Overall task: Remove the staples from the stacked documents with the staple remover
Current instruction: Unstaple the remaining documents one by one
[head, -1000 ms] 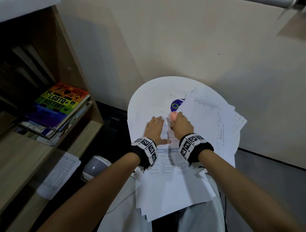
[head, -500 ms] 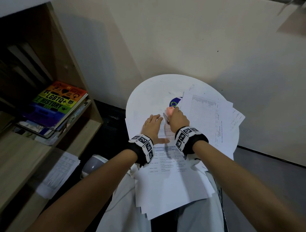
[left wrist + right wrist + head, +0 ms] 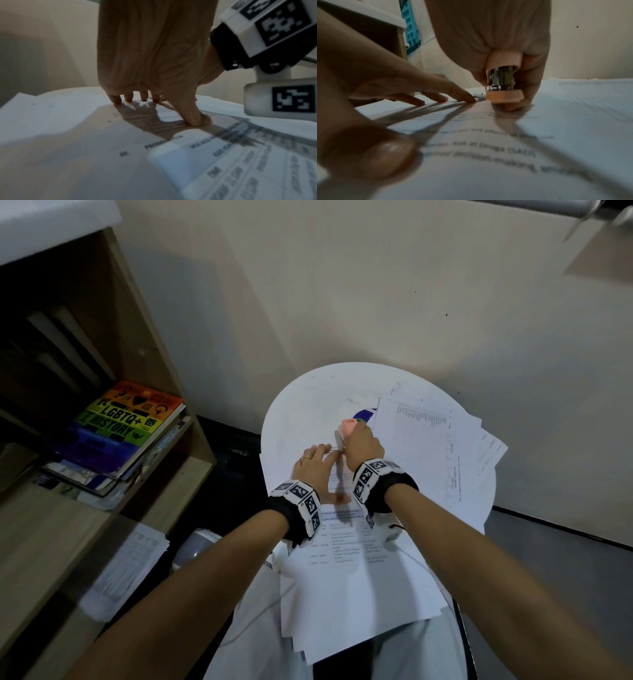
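right wrist: staple remover (image 3: 503,86) metal visible | head: pink only

Pink staple remover (image 3: 503,86) upright on stacked documents (image 3: 352,583)

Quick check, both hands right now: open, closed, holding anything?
Left hand: open, fingers flat, pressing the document.
Right hand: grips the staple remover.

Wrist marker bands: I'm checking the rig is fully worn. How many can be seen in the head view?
2. One band is on the left wrist, beside the printed document; the other band is on the right wrist, just behind the right hand.
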The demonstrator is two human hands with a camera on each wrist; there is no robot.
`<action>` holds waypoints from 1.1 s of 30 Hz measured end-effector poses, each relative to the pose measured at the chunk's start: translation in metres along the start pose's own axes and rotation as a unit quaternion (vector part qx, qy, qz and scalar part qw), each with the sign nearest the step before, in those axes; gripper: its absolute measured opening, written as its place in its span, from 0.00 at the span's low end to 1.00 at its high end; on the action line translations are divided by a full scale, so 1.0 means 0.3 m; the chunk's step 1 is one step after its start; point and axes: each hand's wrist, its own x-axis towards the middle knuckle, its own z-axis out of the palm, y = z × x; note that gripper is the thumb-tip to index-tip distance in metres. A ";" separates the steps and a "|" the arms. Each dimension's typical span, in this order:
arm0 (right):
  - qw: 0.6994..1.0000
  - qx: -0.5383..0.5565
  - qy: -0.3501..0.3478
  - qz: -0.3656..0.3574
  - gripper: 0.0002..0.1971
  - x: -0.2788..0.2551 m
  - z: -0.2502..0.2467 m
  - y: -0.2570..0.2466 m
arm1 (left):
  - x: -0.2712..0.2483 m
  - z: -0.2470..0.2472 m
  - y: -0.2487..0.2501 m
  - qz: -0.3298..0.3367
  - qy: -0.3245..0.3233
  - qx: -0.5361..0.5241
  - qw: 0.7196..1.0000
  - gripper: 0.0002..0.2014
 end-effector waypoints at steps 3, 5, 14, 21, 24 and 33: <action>0.999 0.030 0.009 -0.011 0.19 0.016 -0.001 0.002 | 0.014 -0.012 0.005 -0.002 -0.017 0.036 0.999 0.51; 0.998 0.061 0.026 -0.023 0.17 0.019 0.006 0.014 | 0.023 -0.021 0.005 0.002 -0.015 0.052 0.999 0.50; 0.967 0.207 0.111 -0.094 0.19 -0.149 -0.025 0.062 | -0.034 -0.066 0.046 -0.071 0.154 -0.542 0.823 0.11; 0.956 0.241 0.133 -0.105 0.21 -0.273 -0.055 0.035 | -0.117 -0.086 0.122 -0.094 0.226 -0.657 0.713 0.11; 0.960 0.213 0.139 -0.112 0.22 -0.316 -0.063 0.028 | -0.137 -0.097 0.125 -0.101 0.264 -0.631 0.723 0.11; 0.974 0.146 0.110 -0.134 0.23 -0.415 -0.070 -0.023 | -0.162 -0.145 0.064 -0.077 0.342 -0.542 0.764 0.03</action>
